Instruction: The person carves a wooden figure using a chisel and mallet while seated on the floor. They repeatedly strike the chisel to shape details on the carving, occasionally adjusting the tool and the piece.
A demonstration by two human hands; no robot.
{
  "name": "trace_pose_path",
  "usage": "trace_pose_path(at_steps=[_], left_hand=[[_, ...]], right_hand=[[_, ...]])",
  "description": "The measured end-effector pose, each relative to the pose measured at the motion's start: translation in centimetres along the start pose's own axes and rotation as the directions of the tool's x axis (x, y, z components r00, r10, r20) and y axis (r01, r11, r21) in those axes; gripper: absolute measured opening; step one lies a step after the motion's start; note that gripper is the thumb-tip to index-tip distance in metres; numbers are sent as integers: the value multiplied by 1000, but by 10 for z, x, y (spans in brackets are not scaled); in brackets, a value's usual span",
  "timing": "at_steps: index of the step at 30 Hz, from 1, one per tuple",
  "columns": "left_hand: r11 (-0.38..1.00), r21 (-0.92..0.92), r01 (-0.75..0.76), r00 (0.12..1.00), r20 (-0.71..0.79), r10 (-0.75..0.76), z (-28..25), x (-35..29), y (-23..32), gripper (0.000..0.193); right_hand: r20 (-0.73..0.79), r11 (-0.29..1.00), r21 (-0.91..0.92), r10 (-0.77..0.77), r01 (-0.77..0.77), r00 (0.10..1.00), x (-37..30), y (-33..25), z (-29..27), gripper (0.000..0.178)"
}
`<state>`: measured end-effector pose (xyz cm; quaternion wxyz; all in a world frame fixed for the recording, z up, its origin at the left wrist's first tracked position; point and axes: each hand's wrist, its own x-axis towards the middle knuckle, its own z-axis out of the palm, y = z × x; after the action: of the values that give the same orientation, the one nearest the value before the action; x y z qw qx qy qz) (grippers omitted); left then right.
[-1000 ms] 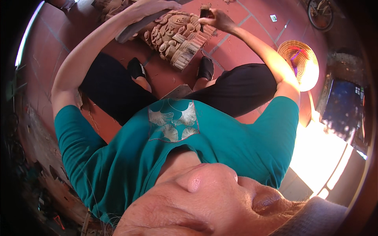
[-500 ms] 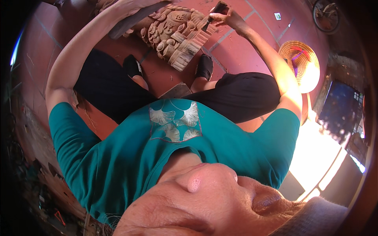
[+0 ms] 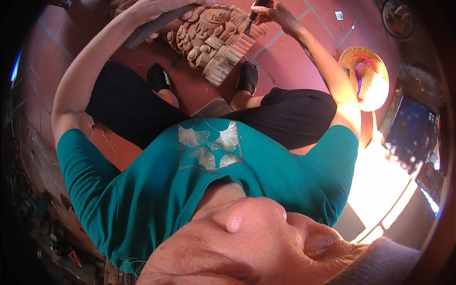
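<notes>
A reddish-brown wood carving [image 3: 204,40], thick with raised relief, lies on the tiled floor beyond my feet. My right hand [image 3: 276,16] is closed round a dark-handled chisel [image 3: 254,14], its narrow dark tip at the carving's right part, near the ridged end. At the upper edge, my left hand [image 3: 164,4] is bent over a long dark wooden bar [image 3: 154,27], which slants beside the carving's left side under my forearm. The frame cuts off part of that hand, though its fingers appear wrapped on the bar.
My shoes [image 3: 159,78] stand on either side of the carving's near end. A flat wooden piece [image 3: 211,108] lies between my legs. To the right are a straw hat [image 3: 363,78] with a purple ribbon and a wheel [image 3: 398,19]. Red tiles [image 3: 304,52] show bits of debris.
My right hand and the chisel have shifted slightly up and left, and the chisel stands at a somewhat different tilt. The dark bar has moved slightly left.
</notes>
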<state>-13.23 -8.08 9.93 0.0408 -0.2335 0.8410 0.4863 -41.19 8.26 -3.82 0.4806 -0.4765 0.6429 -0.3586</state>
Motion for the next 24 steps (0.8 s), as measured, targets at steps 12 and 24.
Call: trace_pose_path(at_steps=[12, 24], left_hand=[[984, -86, -156, 984, -94, 148, 9, 2, 2, 71], [950, 269, -158, 987, 2, 164, 24, 8, -6, 70]], right_hand=[[-84, 994, 93, -47, 54, 995, -23, -24, 11, 24], [12, 991, 106, -88, 86, 996, -9, 1, 3, 28]])
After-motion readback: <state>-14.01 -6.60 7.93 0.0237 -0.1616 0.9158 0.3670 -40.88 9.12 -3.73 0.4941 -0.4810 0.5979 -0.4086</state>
